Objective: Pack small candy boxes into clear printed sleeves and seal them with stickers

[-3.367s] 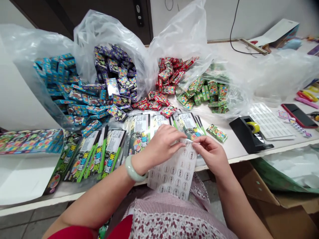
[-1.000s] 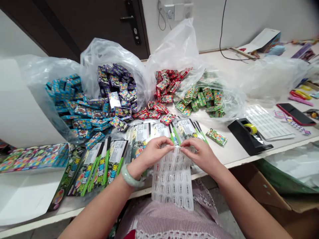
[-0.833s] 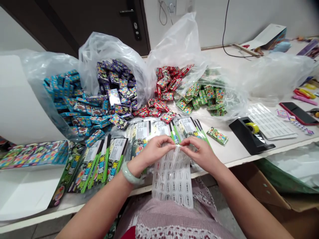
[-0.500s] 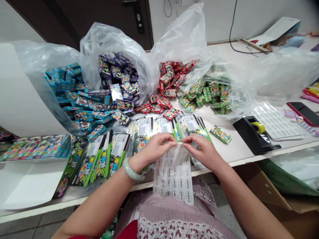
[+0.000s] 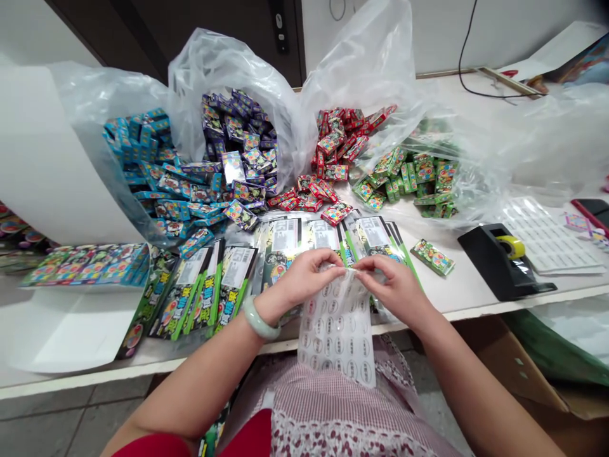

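A translucent sheet of oval stickers [image 5: 335, 333] hangs down over the table edge in front of the apron. My left hand [image 5: 311, 274] pinches its top edge between thumb and fingers, and a pale green bangle circles that wrist. Close beside it, my right hand [image 5: 392, 282] pinches the same edge, fingertips almost meeting the left ones. Just behind the hands lie flat printed packets [image 5: 283, 244] in black and green. A single small green box [image 5: 432, 256] rests to the right of my right hand.
Clear plastic bags spill small blue boxes [image 5: 174, 209], purple boxes [image 5: 247, 155], red boxes [image 5: 335, 171] and green boxes [image 5: 404, 181] along the back. An open printed carton [image 5: 76, 330] stands at left. Rightward are a black tape dispenser [image 5: 497, 263] and more sticker sheets [image 5: 554, 238].
The view has shifted slightly, so the tabletop things appear further right. Both hands keep their pinch on the sticker sheet, close together, with little other movement.
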The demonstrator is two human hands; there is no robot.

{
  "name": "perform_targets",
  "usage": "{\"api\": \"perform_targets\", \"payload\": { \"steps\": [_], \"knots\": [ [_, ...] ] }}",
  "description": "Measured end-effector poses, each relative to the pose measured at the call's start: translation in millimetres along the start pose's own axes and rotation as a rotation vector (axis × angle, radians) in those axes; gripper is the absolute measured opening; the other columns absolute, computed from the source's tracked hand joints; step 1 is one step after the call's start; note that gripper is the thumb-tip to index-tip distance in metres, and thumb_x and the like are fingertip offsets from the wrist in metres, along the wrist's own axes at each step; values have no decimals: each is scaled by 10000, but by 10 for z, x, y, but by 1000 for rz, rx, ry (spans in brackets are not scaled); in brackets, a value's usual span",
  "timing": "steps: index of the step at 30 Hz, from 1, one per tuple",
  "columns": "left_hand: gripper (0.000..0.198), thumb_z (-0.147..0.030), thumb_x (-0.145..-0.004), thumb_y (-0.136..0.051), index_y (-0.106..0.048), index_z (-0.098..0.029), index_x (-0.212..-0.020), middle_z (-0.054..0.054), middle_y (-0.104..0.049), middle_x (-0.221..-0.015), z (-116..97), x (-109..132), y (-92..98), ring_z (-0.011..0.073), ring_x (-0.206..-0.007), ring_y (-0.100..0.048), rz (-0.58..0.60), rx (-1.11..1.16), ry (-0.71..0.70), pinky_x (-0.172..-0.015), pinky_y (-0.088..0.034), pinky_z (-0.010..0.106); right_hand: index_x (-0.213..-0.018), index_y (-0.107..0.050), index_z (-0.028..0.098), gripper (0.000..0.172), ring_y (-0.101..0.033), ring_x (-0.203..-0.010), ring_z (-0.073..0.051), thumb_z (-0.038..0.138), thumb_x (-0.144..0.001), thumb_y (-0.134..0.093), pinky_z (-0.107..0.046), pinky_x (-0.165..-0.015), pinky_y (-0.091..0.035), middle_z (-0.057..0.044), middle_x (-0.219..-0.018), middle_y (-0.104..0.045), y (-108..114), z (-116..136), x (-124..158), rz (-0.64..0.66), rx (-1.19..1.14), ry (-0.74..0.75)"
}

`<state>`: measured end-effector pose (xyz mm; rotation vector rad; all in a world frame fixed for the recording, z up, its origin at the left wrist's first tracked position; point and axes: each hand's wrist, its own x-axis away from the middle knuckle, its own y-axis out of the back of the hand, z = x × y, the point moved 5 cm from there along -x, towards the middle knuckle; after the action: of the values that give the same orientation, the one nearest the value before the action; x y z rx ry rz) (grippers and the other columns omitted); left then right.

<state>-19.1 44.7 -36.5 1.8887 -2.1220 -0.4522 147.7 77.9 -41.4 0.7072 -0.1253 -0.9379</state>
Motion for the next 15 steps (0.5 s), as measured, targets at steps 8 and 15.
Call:
{"api": "perform_targets", "payload": {
  "steps": [8, 15],
  "knots": [
    [115, -280, -801, -610, -630, -175, -759, 5, -656, -763, 94, -3, -7, 141, -735, -585, -37, 24, 29, -714, -475, 279, -915, -624, 236, 103, -609, -979, -231, 174, -890, -546, -405, -856, -462, -53, -958, -679, -48, 62, 30, -109, 113, 126],
    [108, -277, -795, -618, -632, -172, -774, 5, -656, -774, 101, 6, -14, 137, -734, -586, -32, 48, 37, -726, -475, 283, -863, -588, 226, 53, -612, -879, -215, 181, -858, -560, -385, -798, -462, -39, -879, -662, -92, 6, 21, -99, 25, 56]
  ]
}}
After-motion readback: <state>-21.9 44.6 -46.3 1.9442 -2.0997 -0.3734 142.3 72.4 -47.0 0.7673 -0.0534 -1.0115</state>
